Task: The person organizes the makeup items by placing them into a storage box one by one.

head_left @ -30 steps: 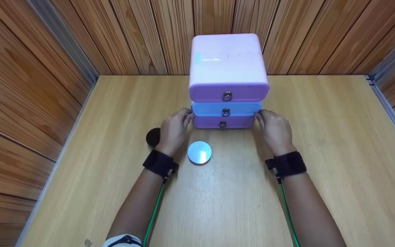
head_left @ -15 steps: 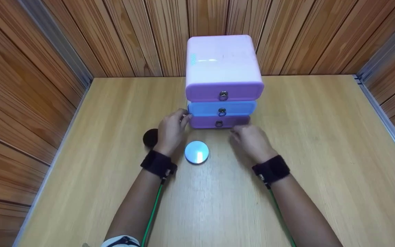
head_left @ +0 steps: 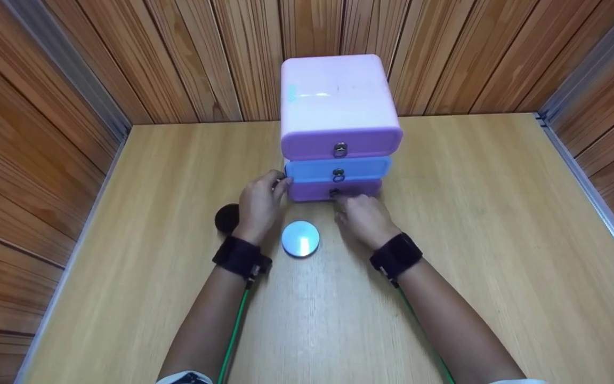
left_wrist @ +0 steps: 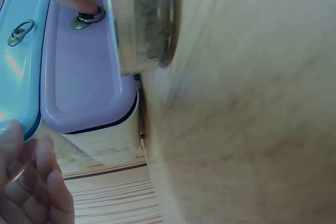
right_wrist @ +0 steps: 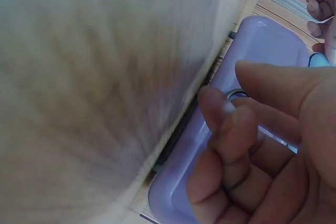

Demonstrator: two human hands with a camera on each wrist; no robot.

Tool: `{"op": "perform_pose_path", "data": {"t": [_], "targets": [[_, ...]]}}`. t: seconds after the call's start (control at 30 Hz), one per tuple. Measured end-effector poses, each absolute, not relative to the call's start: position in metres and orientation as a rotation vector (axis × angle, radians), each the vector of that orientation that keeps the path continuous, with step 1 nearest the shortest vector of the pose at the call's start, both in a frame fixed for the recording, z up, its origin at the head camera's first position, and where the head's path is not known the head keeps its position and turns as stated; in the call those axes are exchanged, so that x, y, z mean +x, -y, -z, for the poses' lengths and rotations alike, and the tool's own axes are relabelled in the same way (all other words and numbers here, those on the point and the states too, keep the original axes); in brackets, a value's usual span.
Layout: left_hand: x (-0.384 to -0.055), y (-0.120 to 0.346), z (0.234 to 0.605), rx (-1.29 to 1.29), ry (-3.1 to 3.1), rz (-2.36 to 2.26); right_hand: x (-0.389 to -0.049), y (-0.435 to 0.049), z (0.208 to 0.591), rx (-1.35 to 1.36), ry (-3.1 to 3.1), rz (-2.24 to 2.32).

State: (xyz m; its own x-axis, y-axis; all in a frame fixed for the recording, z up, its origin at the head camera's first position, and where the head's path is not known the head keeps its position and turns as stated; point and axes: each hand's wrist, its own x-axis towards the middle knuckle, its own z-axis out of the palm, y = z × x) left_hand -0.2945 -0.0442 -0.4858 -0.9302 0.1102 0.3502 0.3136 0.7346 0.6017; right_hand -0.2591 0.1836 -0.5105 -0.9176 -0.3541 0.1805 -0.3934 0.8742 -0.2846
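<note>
A small three-drawer cabinet (head_left: 333, 101) stands at the back of the wooden table (head_left: 499, 240), with a pink top drawer, a blue middle drawer (head_left: 360, 168) and a purple bottom drawer (head_left: 307, 191). My left hand (head_left: 259, 205) rests against the cabinet's left front corner, its fingertips (left_wrist: 31, 182) beside the blue drawer (left_wrist: 18, 72). My right hand (head_left: 363, 216) is at the bottom drawer's front. Its thumb and forefinger pinch the small metal ring pull (right_wrist: 236, 94), and a fingertip lies on the ring pull (left_wrist: 86, 18) in the left wrist view.
A round silver disc (head_left: 300, 239) lies on the table between my wrists, close in front of the cabinet. A black disc (head_left: 224, 217) sits just left of my left hand. Wood-panelled walls close in the table on three sides.
My right hand has left the cabinet's right side and moved left to the front of the bottom drawer, onto its ring pull. The left hand has stayed at the left corner.
</note>
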Motion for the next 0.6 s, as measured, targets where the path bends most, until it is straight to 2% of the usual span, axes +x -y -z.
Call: {"op": "perform_pose_path", "data": {"t": [0.6], "targets": [[-0.295,0.044,0.484,-0.349,2.628,0.948,-0.229,-0.177,0.508,0.59,2.835,-0.567]]}}
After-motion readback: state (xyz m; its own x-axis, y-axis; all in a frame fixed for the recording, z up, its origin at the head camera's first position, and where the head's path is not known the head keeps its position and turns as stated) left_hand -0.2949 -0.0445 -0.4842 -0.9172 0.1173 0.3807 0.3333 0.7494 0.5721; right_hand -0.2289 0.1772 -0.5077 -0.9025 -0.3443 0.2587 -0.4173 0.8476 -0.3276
